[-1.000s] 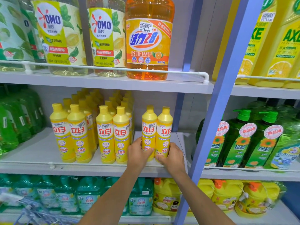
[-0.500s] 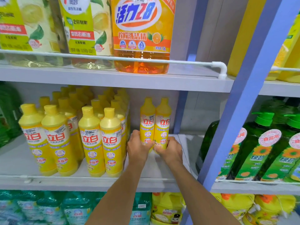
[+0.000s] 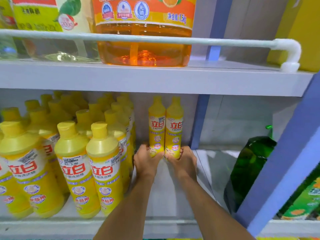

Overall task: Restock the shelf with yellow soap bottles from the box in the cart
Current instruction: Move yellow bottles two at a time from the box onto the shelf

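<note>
Two yellow soap bottles stand upright and touching, side by side, deep on the shelf (image 3: 166, 196); the left grip (image 3: 147, 161) is curled round the base of the left bottle (image 3: 156, 129), and the right grip (image 3: 183, 161) is curled round the base of the right bottle (image 3: 174, 129); each bottle rises from its grip toward 12 o'clock, label facing out; the grips nearly meet between the bases, which they hide, so I cannot tell whether the bottles rest on the shelf; at 9 o'clock of the left grip, just beside it, stand the stocked rows (image 3: 103, 170) of the same bottles; at 3 o'clock, well apart, stands a green bottle (image 3: 249, 170) behind a blue post (image 3: 277, 170); at 12 o'clock, on the board above, sits an orange jug (image 3: 143, 45) behind a white rail (image 3: 225, 42).
</note>
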`<action>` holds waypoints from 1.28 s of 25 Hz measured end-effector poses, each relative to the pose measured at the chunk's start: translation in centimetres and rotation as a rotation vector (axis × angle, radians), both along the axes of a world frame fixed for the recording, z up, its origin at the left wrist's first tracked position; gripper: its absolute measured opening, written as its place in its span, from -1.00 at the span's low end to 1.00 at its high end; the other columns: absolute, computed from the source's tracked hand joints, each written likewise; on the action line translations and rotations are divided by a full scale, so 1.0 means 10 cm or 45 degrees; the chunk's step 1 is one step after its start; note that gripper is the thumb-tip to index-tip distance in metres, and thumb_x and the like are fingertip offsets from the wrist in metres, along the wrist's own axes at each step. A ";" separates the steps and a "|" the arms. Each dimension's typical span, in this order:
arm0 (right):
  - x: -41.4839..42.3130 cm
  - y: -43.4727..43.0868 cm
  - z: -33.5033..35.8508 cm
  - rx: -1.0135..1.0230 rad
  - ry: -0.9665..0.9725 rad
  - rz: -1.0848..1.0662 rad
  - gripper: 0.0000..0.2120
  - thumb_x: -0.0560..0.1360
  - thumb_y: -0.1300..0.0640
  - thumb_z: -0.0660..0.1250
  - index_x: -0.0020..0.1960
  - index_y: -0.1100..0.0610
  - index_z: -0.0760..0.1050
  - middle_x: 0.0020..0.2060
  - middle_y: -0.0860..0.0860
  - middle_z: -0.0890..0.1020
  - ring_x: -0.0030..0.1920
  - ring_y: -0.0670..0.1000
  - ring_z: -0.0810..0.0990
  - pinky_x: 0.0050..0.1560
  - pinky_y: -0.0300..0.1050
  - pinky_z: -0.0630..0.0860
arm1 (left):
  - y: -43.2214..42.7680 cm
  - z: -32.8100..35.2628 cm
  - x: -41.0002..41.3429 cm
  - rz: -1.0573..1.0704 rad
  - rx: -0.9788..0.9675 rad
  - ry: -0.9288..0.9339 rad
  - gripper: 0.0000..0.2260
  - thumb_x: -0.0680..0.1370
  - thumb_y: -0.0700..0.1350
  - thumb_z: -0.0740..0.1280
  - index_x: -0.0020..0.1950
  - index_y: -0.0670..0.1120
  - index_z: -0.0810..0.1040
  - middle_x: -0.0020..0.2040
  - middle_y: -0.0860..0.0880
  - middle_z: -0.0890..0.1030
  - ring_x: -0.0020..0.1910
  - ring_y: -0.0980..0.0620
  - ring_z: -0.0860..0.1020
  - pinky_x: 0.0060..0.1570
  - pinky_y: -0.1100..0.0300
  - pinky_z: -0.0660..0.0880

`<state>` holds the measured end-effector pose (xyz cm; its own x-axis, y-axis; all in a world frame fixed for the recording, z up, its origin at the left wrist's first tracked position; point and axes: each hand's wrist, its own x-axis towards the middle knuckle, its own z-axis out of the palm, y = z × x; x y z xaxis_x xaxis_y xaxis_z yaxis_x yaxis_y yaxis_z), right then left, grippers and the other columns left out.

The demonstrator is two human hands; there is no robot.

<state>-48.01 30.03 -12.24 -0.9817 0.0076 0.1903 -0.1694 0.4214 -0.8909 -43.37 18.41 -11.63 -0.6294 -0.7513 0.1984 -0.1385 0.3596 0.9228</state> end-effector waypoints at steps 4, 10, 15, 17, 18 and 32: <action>-0.16 -0.05 -0.05 0.068 0.019 -0.012 -0.57 0.32 -0.14 0.60 0.02 0.05 0.53 -0.08 -0.02 0.60 -0.12 0.04 0.53 -0.13 -0.17 0.39 | -0.07 0.00 -0.12 0.019 -0.026 -0.022 -0.50 0.30 0.09 0.62 0.10 -0.15 0.62 0.02 -0.17 0.70 0.01 -0.23 0.65 -0.05 0.08 0.52; -0.26 -0.13 -0.11 0.065 -0.006 -0.016 -0.39 0.23 -0.32 0.50 0.12 0.04 0.58 -0.03 0.00 0.67 0.03 0.10 0.65 0.00 0.00 0.61 | -0.08 -0.03 -0.14 0.014 0.044 0.130 -0.64 0.29 0.12 0.54 -0.03 -0.04 0.66 -0.12 -0.02 0.74 -0.11 -0.10 0.68 -0.04 0.04 0.63; -0.23 -0.12 -0.08 0.054 0.003 0.005 -0.37 0.20 -0.35 0.46 0.11 0.02 0.59 -0.04 -0.01 0.67 0.00 0.06 0.66 0.01 0.02 0.63 | -0.12 -0.10 -0.15 -0.015 0.064 0.184 -0.70 0.33 0.03 0.60 -0.04 -0.05 0.65 -0.11 0.01 0.74 -0.13 -0.03 0.68 -0.04 0.04 0.65; -0.23 -0.12 -0.09 0.046 0.011 0.024 -0.37 0.20 -0.36 0.46 0.10 0.02 0.59 -0.05 -0.01 0.67 0.01 0.05 0.66 0.02 0.02 0.64 | -0.12 -0.10 -0.14 -0.034 0.081 0.196 -0.68 0.32 0.01 0.62 -0.02 -0.06 0.66 -0.09 0.02 0.74 -0.12 -0.01 0.69 -0.04 0.08 0.64; -0.23 -0.12 -0.10 0.052 0.021 0.033 -0.37 0.20 -0.37 0.46 0.10 0.02 0.59 -0.05 -0.01 0.67 0.01 0.04 0.66 0.02 0.02 0.64 | -0.12 -0.10 -0.14 -0.041 0.083 0.197 -0.68 0.31 0.00 0.62 -0.01 -0.05 0.66 -0.09 0.03 0.74 -0.12 0.00 0.69 -0.03 0.10 0.64; -0.24 -0.11 -0.14 0.076 0.107 0.016 -0.49 0.36 -0.25 0.52 0.14 0.06 0.58 0.00 0.03 0.68 0.05 0.12 0.64 0.08 0.06 0.62 | -0.14 -0.13 -0.16 -0.095 0.148 0.243 -0.77 0.33 -0.02 0.61 -0.15 0.08 0.60 -0.12 0.06 0.73 -0.13 0.03 0.70 -0.02 -0.03 0.67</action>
<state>-50.42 28.92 -13.63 -0.9622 -0.0183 0.2716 -0.2480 0.4704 -0.8469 -44.99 17.00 -12.94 -0.6434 -0.7288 0.2342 0.0656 0.2524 0.9654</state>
